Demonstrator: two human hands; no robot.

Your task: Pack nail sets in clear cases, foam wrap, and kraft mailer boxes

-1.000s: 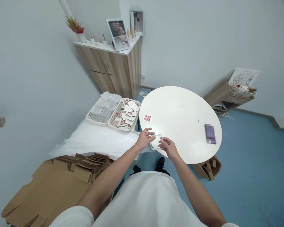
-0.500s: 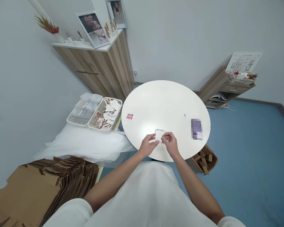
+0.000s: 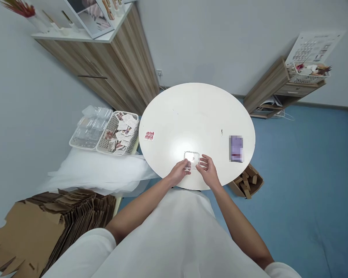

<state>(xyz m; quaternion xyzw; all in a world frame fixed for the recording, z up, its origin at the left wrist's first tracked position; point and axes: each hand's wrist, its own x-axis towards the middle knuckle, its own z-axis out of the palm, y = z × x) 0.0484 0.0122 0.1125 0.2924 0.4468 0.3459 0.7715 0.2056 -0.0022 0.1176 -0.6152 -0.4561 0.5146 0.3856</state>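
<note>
A small clear plastic box (image 3: pixel 192 157) is held just over the near edge of the round white table (image 3: pixel 202 116). My left hand (image 3: pixel 179 170) grips its left side, thumb on top and fingers around the lower corner. At the box's right side is my right hand (image 3: pixel 209 171), fingers apart and curved, the thumb close to or touching the lower right corner. Whether anything lies inside the box is too small to tell. On the table's left side rests a small card with red nail-like pieces (image 3: pixel 149 136).
A blurred purple item (image 3: pixel 236 148) lies on the table's right. Left of the table stand a basket of cards (image 3: pixel 124 133) and a tray of clear boxes (image 3: pixel 89 127). Flattened cardboard (image 3: pixel 26 235) is stacked at lower left. A carton (image 3: pixel 247 181) sits on the floor, right.
My left hand has closed around the box's left side. My right hand's fingers have come away from the box's top and spread. The camera view has shifted downward.
</note>
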